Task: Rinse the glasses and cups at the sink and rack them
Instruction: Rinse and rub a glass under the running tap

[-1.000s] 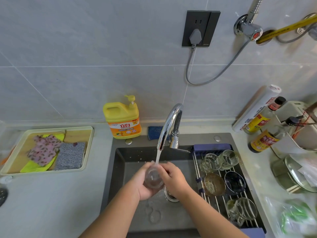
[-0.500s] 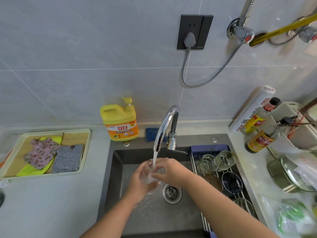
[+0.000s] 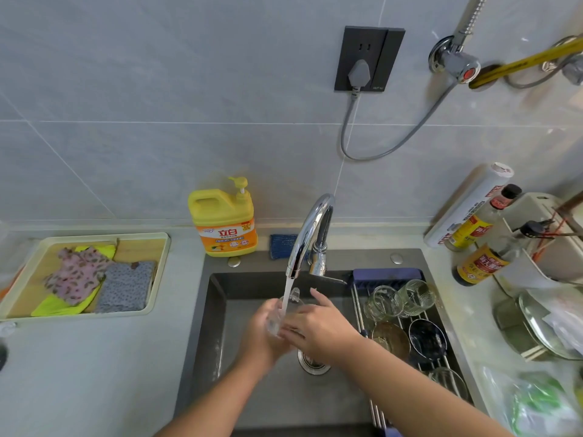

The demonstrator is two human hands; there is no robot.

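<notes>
Sink (image 3: 217,310): dark basin, L half and front open; drain (image 3: 312,364) partly under R wrist.
Rack (image 3: 386,274): spans sink's R side, blue end at back. On it: 2 clear glasses (image 3: 383,302) at back, lying tilted; brown cup (image 3: 391,339) and dark cup (image 3: 427,337) mid; 1 more glass near front, blurred.
Tap (image 3: 310,228): chrome, arches fwd over basin ctr, water running.
Soap jug (image 3: 224,220): yellow, on sink's back edge, L of tap. Blue sponge (image 3: 282,246) between jug and tap.
Tray (image 3: 157,279): counter L, well apart from sink, holds folded cloths.
Bottles (image 3: 479,263), lid, bags: crowd counter R of rack.
Glass (image 3: 280,313): clear, under stream, above basin ctr.
L hand (image 3: 263,332): wrapped around glass from L/below.
R hand (image 3: 315,329): fingers on glass's R side, index raised; grip extent unclear.
</notes>
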